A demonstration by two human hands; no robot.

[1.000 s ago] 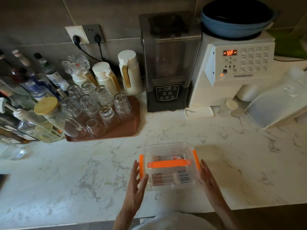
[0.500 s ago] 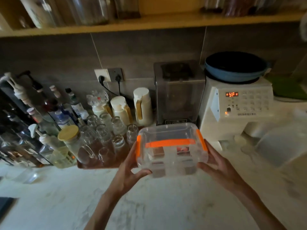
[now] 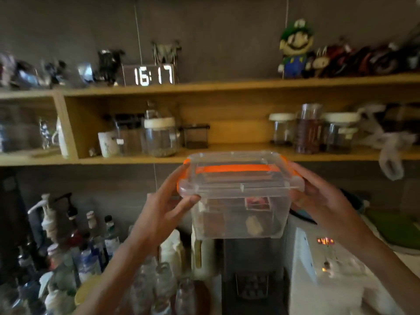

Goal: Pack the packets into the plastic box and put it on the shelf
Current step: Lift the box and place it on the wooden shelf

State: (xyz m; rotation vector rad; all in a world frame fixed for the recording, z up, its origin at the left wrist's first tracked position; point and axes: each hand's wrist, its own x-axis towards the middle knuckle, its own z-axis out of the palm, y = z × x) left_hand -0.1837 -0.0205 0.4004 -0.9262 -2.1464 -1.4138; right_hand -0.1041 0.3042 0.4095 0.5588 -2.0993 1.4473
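We had the plastic box (image 3: 238,196) up in the air, lid on, gripped from both sides. Left hand (image 3: 159,214) was clamped on the box's left end, thumb pressed against the near wall under the lid rim, fingers wrapped round the orange latch (image 3: 181,176) side. Right hand (image 3: 322,201) was clamped on the right end the same way, fingers curled behind the box, so we could not see their tips. Orange handle (image 3: 234,169) lay flat across the lid. Packets (image 3: 258,204) showed through the clear wall, dark brown ones plus one with a red label; count not readable through the blur. Box sat level, just below and in front of the lower wooden shelf (image 3: 227,154), in line with the open gap between the white-lidded jar (image 3: 160,137) on the left and the jar group (image 3: 309,130) on the right. Whether the box touched the shelf edge, we could not tell. Upper shelf carried a digital clock (image 3: 148,75) reading 16:17 and a green-capped figurine (image 3: 295,48). Below the box: bottles (image 3: 86,246) at left, a dark blender (image 3: 252,269) centre, a white machine (image 3: 322,264) at right.
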